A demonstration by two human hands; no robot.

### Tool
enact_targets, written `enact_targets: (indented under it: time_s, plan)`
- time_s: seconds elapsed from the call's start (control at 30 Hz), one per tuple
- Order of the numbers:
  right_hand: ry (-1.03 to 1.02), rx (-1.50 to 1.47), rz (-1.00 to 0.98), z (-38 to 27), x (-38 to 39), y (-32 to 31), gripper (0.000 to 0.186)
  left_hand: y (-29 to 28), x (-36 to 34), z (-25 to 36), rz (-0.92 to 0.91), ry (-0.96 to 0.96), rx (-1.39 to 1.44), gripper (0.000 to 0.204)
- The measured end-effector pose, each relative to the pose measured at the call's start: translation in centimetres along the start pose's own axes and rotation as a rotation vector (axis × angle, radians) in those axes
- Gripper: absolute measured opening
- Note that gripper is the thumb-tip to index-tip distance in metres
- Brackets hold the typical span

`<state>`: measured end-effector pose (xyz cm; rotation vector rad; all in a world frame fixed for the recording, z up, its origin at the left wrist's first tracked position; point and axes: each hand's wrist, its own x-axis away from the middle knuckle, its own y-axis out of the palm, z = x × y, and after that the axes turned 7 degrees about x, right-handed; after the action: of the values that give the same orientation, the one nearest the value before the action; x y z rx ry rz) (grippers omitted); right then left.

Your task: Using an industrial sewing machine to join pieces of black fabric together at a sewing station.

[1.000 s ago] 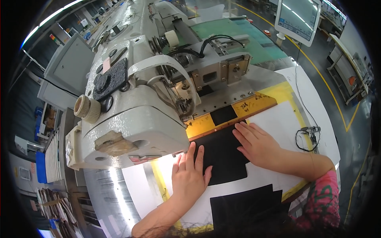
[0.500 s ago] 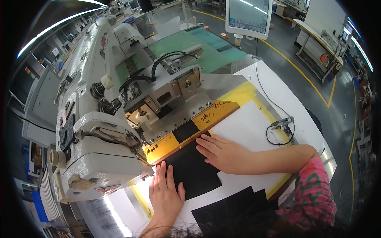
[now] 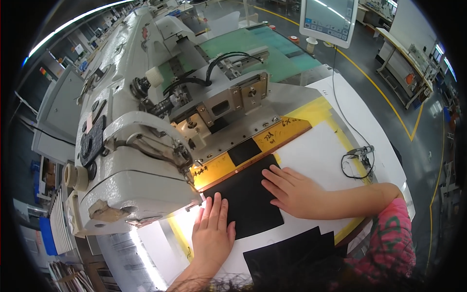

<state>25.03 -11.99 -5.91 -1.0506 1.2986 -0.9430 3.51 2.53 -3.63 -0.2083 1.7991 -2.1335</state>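
My left hand (image 3: 212, 233) lies with fingers stretched out on the left part of a black fabric panel (image 3: 245, 197), beside the sewing machine head (image 3: 126, 190). My right hand (image 3: 296, 197) rests on the panel's right part, fingers extended. The panel's far edge meets a yellow guide strip (image 3: 272, 134) with handwritten marks and a dark rectangle on it, below a metal clamp assembly (image 3: 233, 100). Beneath the panel is a white sheet (image 3: 311, 151) edged with yellow tape. Further black pieces (image 3: 287, 253) lie stacked nearer me, below my right hand.
A touchscreen (image 3: 327, 19) stands at back right over a cable with a small device (image 3: 360, 151). A green plate (image 3: 272, 53) extends behind the clamp. A grey cabinet (image 3: 53, 117) is at left, a trolley table (image 3: 404, 68) beyond the marked floor at right.
The camera view has shifted. Both hands remain on the panel; my right fingertips sit slightly farther back from its far edge than before.
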Motion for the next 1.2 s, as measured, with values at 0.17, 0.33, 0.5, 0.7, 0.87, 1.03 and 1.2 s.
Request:
enact_targets:
  time_s: [0.17, 0.33, 0.5, 0.7, 0.87, 1.03, 1.2]
  plan:
    - [-0.049, -0.004, -0.035, -0.8, 0.5, -1.4, 0.053, -0.3, 0.3, 0.4, -0.022, 0.004, 0.025, 0.06]
    - [-0.068, -0.053, -0.014, -1.2, 1.0, -1.8, 0.052, -1.1, 0.5, 1.1, -0.045, -0.015, 0.053, 0.058]
    - [-0.186, 0.035, 0.041, -0.8, 1.4, -1.1, 0.049, -0.4, 1.0, 0.7, -0.058, -0.003, 0.043, 0.061]
    - [-0.102, -0.204, -0.043, -0.5, 0.3, -2.7, 0.043, -0.4, 0.5, 1.0, 0.019, 0.032, 0.061, 0.061]
    - [-0.172, -0.104, -0.037, -1.9, 0.9, -3.0, 0.039, -0.6, 0.4, 1.6, 0.044, 0.096, 0.064, 0.056]
    - [-0.261, -0.139, 0.114, -1.2, 1.1, -0.9, 0.034, 0.2, 0.3, 0.2, 0.118, 0.254, 0.004, 0.036]
    - [-0.455, -0.217, 0.116, -0.1, 0.7, -1.1, 0.025, -0.5, 0.6, 0.5, 0.189, 0.349, 0.081, 0.03]
